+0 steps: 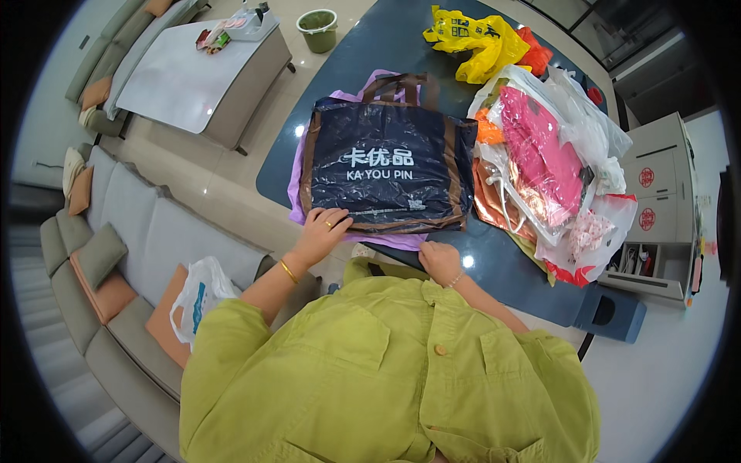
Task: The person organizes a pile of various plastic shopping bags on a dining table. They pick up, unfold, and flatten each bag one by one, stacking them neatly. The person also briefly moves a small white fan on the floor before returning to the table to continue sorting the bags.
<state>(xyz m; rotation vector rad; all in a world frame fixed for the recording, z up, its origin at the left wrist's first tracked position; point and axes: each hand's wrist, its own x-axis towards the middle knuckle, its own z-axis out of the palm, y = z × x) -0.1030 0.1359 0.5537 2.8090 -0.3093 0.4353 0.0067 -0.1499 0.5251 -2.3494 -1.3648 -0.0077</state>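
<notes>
A dark blue shopping bag (382,162) with brown edging, brown handles and white writing lies flat on a dark table (509,278). Beneath it, a light purple bag (296,188) sticks out at the left, top and near edges. My left hand (325,231), with a ring and a gold bracelet, rests on the near left corner of the blue bag, fingers spread a little. At the near edge of the purple bag, my right hand (441,261) has its fingers closed on the purple material.
To the right lies a heap of plastic bags, with a pink bag (538,150) on top. A yellow plastic bag (480,43) and a red bag (534,53) lie at the far side. A waste bin (318,32), a low table (173,75) and a sofa (121,185) stand beyond the left edge.
</notes>
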